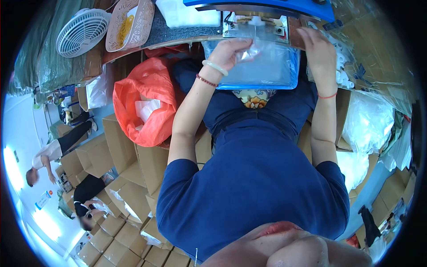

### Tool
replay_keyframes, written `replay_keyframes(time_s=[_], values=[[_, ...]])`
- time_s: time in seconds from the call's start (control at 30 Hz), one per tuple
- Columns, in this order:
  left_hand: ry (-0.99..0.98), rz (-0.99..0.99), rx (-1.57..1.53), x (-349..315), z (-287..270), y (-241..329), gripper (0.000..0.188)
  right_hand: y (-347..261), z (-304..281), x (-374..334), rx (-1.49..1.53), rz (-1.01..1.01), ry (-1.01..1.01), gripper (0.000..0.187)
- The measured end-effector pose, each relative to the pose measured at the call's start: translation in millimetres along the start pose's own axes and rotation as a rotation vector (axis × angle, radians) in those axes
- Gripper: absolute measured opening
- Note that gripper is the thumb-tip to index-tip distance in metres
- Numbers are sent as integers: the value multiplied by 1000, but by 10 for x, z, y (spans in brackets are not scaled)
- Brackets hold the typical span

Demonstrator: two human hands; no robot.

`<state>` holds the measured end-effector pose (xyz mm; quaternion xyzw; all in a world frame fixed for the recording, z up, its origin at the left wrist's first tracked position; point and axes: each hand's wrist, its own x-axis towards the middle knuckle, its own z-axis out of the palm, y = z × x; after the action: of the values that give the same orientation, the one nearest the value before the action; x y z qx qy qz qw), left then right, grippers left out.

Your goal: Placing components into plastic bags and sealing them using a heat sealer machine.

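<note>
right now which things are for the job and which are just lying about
Seemingly for the job:
clear plastic piece in the left hand
blue-topped metal machine near the right hand
blue-edged rectangular plastic tray

Seemingly lying about:
white round fan
pale pink lattice basket
brown cardboard boxes

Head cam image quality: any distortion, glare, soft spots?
Head view: bench edge bows and corners go black, fisheye-style; head view: wall-side lights at left blow out white; head view: clear plastic at the left hand glints; head view: distant people look soft.
</note>
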<state>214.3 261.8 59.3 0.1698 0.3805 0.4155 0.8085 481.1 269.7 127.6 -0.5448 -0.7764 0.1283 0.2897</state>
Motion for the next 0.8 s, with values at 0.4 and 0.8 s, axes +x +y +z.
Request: replay_keyframes(time_s=[0.4, 0.8], values=[[488, 904, 1242, 230, -650, 569, 38, 693, 109, -117, -368, 66, 259, 21], [507, 814, 1224, -557, -473, 277, 21, -607, 192, -453, 557, 164, -48, 22]])
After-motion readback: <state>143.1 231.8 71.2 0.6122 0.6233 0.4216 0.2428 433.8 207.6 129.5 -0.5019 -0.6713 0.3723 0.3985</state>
